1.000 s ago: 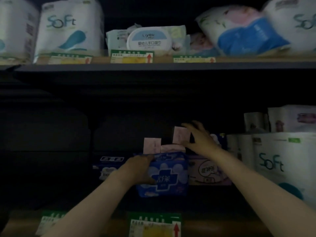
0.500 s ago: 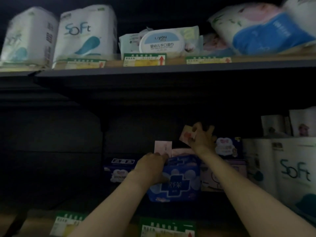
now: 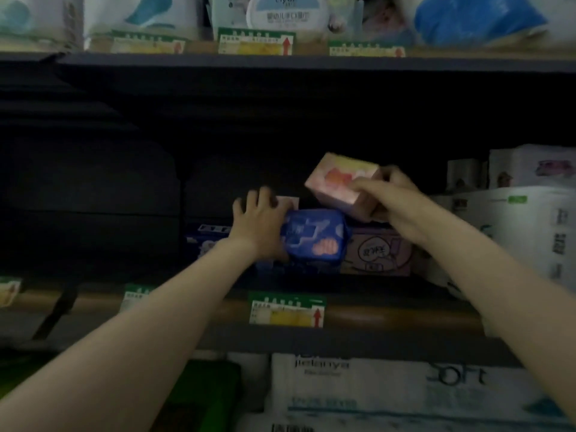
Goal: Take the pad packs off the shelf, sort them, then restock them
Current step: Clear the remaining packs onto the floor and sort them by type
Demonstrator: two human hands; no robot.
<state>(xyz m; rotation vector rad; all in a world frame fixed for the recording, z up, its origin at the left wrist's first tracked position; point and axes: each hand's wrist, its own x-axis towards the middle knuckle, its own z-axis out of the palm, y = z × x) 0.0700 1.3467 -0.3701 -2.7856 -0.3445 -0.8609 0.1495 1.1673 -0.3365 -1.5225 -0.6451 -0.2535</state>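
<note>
On the dim middle shelf (image 3: pixel 374 316), my left hand (image 3: pixel 260 224) grips the left side of a blue pad pack (image 3: pixel 313 236) and holds it slightly off the shelf. My right hand (image 3: pixel 389 202) grips a pink pad pack (image 3: pixel 338 182), tilted and raised above the others. A small pink pack (image 3: pixel 288 201) stands behind my left hand. A pale pink pack (image 3: pixel 378 252) with a cartoon print rests on the shelf under my right hand. Another blue-and-white pack (image 3: pixel 207 236) lies to the left, mostly hidden by my left forearm.
White tissue packs (image 3: pixel 530 232) crowd the right of the middle shelf. The top shelf carries toilet rolls (image 3: pixel 137 14), a wet-wipe pack (image 3: pixel 286 12) and a blue-white bag (image 3: pixel 473 18). Price tags (image 3: pixel 286 308) line the shelf edges. Tissue bundles (image 3: pixel 405 391) fill the bottom shelf.
My right hand has pulled the pink pack up and out towards me, turning its printed face into view. The left hand has drawn the blue pack forward. The view has tilted down.
</note>
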